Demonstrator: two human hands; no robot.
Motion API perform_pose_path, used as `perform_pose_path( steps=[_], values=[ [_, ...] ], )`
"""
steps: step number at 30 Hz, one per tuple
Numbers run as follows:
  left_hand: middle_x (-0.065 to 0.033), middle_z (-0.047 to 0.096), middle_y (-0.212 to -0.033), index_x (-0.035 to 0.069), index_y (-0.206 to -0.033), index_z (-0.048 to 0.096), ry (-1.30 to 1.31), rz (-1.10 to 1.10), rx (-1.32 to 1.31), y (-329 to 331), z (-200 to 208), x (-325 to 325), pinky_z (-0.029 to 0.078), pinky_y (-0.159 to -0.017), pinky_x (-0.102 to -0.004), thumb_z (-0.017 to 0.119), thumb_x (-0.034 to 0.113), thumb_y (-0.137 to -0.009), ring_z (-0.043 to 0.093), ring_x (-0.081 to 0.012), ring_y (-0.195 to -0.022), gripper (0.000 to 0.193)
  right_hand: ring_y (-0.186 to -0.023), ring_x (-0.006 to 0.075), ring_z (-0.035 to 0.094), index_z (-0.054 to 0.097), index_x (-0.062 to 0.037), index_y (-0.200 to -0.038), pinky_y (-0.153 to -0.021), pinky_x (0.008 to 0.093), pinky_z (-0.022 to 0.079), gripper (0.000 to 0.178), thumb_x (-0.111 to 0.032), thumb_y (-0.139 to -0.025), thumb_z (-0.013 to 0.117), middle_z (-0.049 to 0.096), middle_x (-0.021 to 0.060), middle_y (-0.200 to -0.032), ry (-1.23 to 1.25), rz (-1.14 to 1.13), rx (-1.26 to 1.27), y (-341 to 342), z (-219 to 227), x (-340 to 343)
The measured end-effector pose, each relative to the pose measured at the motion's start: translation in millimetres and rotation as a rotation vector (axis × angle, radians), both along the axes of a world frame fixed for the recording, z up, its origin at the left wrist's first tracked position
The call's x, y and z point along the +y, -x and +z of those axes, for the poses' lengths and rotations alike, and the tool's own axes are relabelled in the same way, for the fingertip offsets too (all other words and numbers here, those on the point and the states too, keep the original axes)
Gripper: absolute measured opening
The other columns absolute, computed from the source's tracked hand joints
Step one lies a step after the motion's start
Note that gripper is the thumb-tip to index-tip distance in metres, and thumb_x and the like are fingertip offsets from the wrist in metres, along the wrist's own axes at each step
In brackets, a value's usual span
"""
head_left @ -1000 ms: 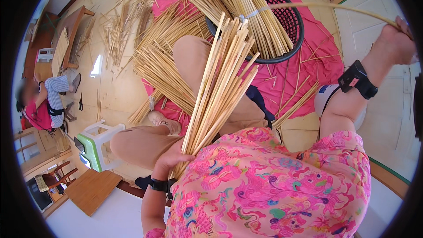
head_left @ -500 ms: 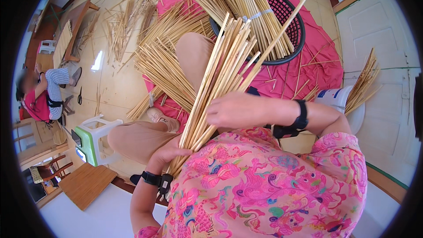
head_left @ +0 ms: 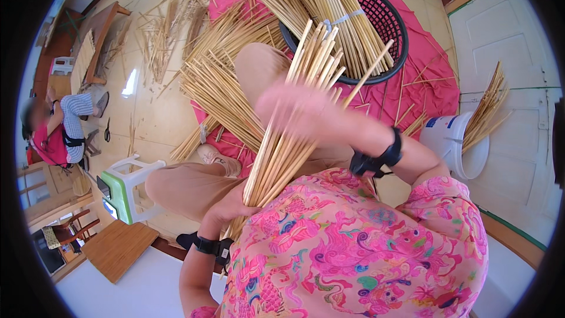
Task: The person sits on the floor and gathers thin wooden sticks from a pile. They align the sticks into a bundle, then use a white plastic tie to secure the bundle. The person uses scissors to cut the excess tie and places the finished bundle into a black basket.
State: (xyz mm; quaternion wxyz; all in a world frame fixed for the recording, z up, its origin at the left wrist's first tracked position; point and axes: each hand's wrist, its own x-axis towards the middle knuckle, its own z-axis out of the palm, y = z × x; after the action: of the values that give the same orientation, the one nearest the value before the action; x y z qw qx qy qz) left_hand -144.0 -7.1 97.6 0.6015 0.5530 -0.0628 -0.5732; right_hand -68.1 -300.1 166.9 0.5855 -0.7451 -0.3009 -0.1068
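Note:
A thick bundle of straw-coloured stalks (head_left: pixel 276 162) slants across my lap, its lower end near my left hip. My left hand (head_left: pixel 234 205) is wrapped round its lower part. Over the middle of the bundle passes my right hand (head_left: pixel 297 109), smeared by motion, so its fingers and anything in them cannot be made out. One longer stalk (head_left: pixel 371 70) sticks out to the right of the others. Just beyond the bundle's top end, another bundle of stalks (head_left: pixel 321 6), tied with a pale strip, rests in a black mesh basket (head_left: pixel 405 35).
Loose stalks (head_left: pixel 220 91) lie heaped on a pink cloth (head_left: pixel 432 91). A white bucket (head_left: pixel 441 135) holding stalks stands at the right by a door. On the left are a green-and-white stool (head_left: pixel 120 191), black scissors (head_left: pixel 107 131) and a seated person (head_left: pixel 53 135).
My right hand has moved up and left across the bundle. The longer stalk now sticks out much less far. My left hand keeps its hold low on the bundle.

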Motion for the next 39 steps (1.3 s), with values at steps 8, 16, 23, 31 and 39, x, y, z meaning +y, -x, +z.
perform_pose_path(
  steps=[8,16,23,31,39],
  values=[
    [-0.0071,0.050,-0.130,0.001,-0.137,0.036,-0.012,-0.053,-0.013,-4.3,-11.7,1.8,0.036,-0.103,-0.0322,0.081,0.017,-0.067,0.046,-0.0154,-0.118,0.084,-0.103,0.0243,0.060,0.063,-0.0014,-0.110,-0.092,0.0333,0.044,0.042,-0.037,-0.088,0.058,0.065,0.0164,-0.105,0.483,-1.159,0.387,-38.8,-67.5,-245.7],
    [-0.0064,0.052,-0.128,0.002,-0.136,0.036,-0.087,-0.037,0.003,0.1,-8.7,5.2,0.037,-0.102,-0.0321,0.083,0.020,-0.066,0.048,-0.0149,-0.116,0.086,-0.108,0.0249,0.058,0.061,0.0053,-0.109,-0.092,0.0329,0.041,0.057,-0.046,-0.096,0.039,0.064,0.0172,-0.110,0.230,-0.532,0.862,-3.4,-78.1,-167.4],
    [-0.0068,0.052,-0.129,0.002,-0.137,0.037,-0.088,-0.042,0.007,-3.4,-3.6,1.7,0.037,-0.102,-0.0328,0.083,0.019,-0.065,0.048,-0.0155,-0.117,0.087,-0.093,0.0219,0.060,0.057,0.0053,-0.112,-0.085,0.0330,0.046,0.052,-0.043,-0.094,0.049,0.064,0.0130,-0.101,0.007,-0.718,0.522,-15.0,-57.7,-122.7],
    [-0.0059,0.052,-0.128,0.003,-0.136,0.037,-0.055,-0.033,0.064,-3.1,-10.6,3.5,0.038,-0.101,-0.0331,0.083,0.016,-0.067,0.049,-0.0152,-0.116,0.084,-0.080,0.0120,0.059,0.062,-0.0010,-0.097,-0.074,0.0257,0.046,0.033,-0.025,-0.079,0.074,0.064,0.0052,-0.089,-0.395,-0.309,1.084,-36.2,-51.5,-116.4],
    [-0.0061,0.053,-0.128,0.003,-0.137,0.037,-0.026,-0.011,0.146,-2.3,-7.3,4.3,0.039,-0.100,-0.0326,0.082,0.014,-0.067,0.050,-0.0148,-0.115,0.084,-0.081,0.0104,0.061,0.062,-0.0021,-0.094,-0.078,0.0241,0.047,0.021,-0.007,-0.077,0.073,0.065,0.0055,-0.090,-0.499,-0.170,0.985,-27.2,-58.6,-127.7]
  ],
)
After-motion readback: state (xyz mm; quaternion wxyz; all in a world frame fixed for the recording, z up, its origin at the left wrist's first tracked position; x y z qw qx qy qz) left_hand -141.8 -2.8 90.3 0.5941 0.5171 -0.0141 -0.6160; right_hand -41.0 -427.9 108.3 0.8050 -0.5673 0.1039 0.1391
